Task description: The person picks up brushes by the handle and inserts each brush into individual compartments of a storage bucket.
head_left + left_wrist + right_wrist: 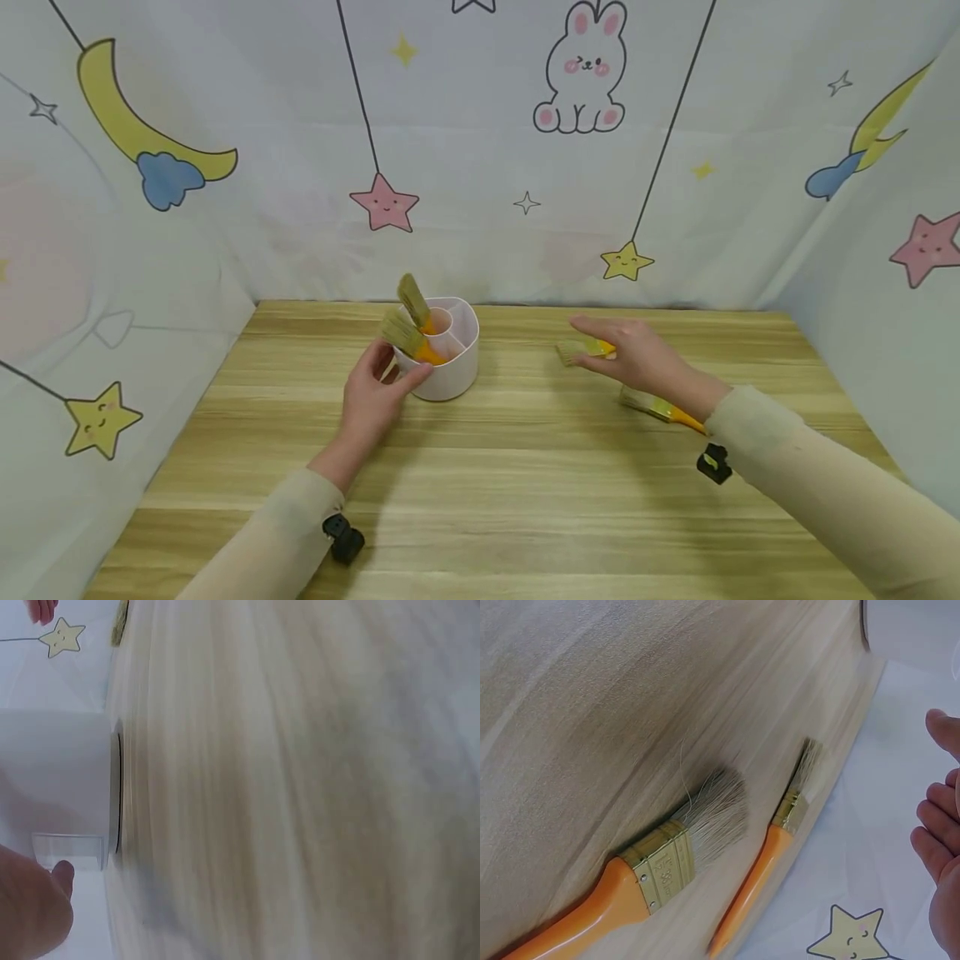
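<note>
A white compartmented holder (456, 377) stands upright on the table, with two paintbrushes (405, 332) in it, bristles up and handles down. My left hand (373, 400) grips the holder's left side, the thumb along its front and the fingers partly hidden behind. The left wrist view shows the holder's smooth wall (56, 761) beside that hand. Over on the right, my right hand (637, 354) hovers with thumb and fingers spread, holding nothing. Under it lies one orange-handled paintbrush (761, 870); a wider paintbrush (664, 862) lies nearer, below the wrist.
The wood-grain table (480, 517) ends at a white cloth backdrop (480, 150) printed with stars, moons and a rabbit. The cloth also hangs along both sides. A small black device sits on each wrist.
</note>
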A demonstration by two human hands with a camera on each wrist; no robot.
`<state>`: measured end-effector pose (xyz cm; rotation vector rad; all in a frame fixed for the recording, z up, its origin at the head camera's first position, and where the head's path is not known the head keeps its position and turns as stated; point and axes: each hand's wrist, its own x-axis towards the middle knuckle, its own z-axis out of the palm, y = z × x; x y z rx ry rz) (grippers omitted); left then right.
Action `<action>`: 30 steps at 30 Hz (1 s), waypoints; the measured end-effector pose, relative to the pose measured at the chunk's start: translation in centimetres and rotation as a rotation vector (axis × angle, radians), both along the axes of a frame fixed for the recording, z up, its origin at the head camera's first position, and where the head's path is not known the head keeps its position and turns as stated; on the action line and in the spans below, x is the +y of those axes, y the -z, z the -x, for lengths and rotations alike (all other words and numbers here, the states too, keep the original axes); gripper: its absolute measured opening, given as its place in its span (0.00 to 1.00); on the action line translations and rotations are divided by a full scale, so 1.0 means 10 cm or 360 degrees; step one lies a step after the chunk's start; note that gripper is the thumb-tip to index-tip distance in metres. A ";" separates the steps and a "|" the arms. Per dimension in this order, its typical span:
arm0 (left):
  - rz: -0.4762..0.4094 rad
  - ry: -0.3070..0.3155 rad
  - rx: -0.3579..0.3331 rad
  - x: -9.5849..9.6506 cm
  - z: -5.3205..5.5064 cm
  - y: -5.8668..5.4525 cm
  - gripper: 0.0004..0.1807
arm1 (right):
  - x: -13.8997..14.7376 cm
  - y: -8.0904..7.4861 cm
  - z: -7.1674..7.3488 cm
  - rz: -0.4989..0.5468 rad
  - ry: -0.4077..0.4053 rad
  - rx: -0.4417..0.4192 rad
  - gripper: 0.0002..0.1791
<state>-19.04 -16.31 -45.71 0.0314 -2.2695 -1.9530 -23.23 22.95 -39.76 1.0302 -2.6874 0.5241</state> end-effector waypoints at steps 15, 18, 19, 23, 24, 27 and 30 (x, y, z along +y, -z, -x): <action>0.0050 0.0242 -0.0030 -0.22 0.11 0.00 0.39 | 0.05 0.01 -0.01 -0.0020 0.0056 -0.0047 0.34; 0.0033 0.0183 -0.0028 -0.18 0.06 0.00 0.44 | 0.07 0.01 -0.01 -0.0001 0.0053 -0.0065 0.34; 0.0021 0.0150 -0.0035 -0.16 0.02 0.00 0.46 | 0.07 0.01 -0.01 0.0002 0.0049 -0.0062 0.34; -0.0042 0.0012 -0.0062 -0.03 -0.13 0.01 0.54 | 0.10 0.00 -0.01 0.0018 0.0049 -0.0050 0.34; -0.0051 -0.0022 -0.0066 0.01 -0.17 0.02 0.55 | 0.11 0.00 -0.01 0.0019 0.0053 -0.0045 0.34; -0.0081 -0.0103 -0.0056 0.12 -0.26 0.02 0.56 | 0.12 -0.02 -0.01 0.0017 0.0070 -0.0050 0.35; -0.0108 -0.0167 -0.0048 0.20 -0.32 0.02 0.55 | 0.13 -0.04 0.00 0.0001 0.0091 -0.0082 0.35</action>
